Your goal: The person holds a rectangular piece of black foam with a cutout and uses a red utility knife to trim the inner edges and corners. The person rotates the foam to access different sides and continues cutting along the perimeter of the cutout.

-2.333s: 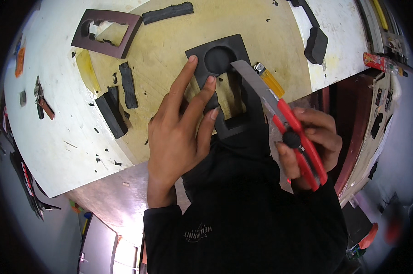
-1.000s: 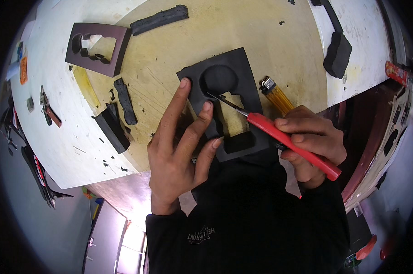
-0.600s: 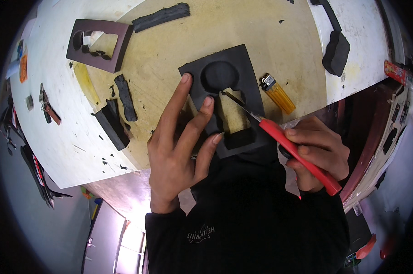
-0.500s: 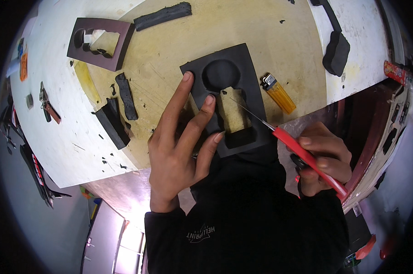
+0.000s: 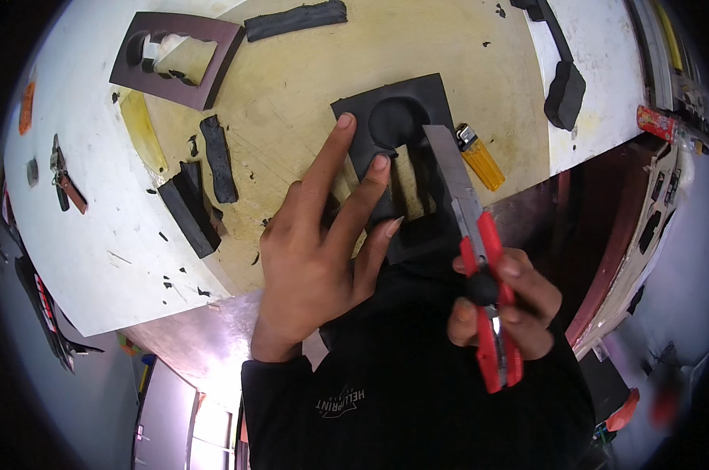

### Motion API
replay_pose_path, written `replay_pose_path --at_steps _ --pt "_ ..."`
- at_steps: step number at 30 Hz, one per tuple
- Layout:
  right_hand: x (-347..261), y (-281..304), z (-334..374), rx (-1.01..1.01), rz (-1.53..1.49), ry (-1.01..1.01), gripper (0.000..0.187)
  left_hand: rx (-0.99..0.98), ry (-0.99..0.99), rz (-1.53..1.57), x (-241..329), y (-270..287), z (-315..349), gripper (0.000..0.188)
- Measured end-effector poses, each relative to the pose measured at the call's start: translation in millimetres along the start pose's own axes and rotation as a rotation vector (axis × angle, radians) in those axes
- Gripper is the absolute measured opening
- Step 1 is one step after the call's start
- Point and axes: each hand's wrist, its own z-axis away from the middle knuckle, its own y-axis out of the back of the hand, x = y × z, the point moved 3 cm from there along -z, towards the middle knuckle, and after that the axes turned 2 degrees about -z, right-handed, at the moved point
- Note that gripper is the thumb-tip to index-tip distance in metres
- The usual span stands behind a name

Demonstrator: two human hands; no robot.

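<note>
Our left hand [image 5: 311, 243] spreads out while our right hand [image 5: 536, 294] curls in a firm grip.
On the left we show the back of the hand, with the index finger [image 5: 361, 192] and middle finger [image 5: 327, 164] reaching forward, tips set down, and the left thumb [image 5: 374, 254] angled out to the side; the other two fingers are bent under. Our left wrist [image 5: 278, 341] is bare just beyond the black-sleeved left forearm [image 5: 280, 392]. On the right we hook our fingers over from the outer side, and our right thumb [image 5: 463, 319] opposes them from the inner side. Our right wrist is hard to make out.
</note>
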Motion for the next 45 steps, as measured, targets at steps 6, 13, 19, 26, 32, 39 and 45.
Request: replay_pose_path --at_steps 6,13,19,26,32,39,45 --pt "-10.6 -16.6 -17.2 -0.237 0.134 0.077 0.034 0.036 -0.079 0.022 -5.8 -1.7 -1.5 0.058" --pt "-9.8 -30.0 -24.8 -0.39 0.185 0.147 0.035 0.084 -0.081 0.004 -6.7 -2.2 0.4 0.052" --pt "-12.3 -35.3 -30.1 -0.498 0.285 0.175 0.032 0.151 -0.142 -0.023 -13.7 -7.9 1.9 0.048" --pt "-13.0 -42.4 -24.0 -0.506 0.317 0.15 0.029 0.149 -0.162 -0.057 -15.9 -6.5 1.6 0.045" --pt "-14.8 -47.0 -22.5 -0.521 0.335 0.14 0.026 0.095 -0.102 -0.021 -12.7 -1.1 0.3 0.046" --pt "-11.5 -50.3 -21.3 -0.474 0.324 0.158 0.025 0.152 -0.162 -0.019 -18.4 -5.2 0.3 0.044" --pt "-12.3 -50.1 -21.4 -0.456 0.311 0.151 0.023 0.135 -0.14 0.01 -18.5 -6.3 0.6 0.044"
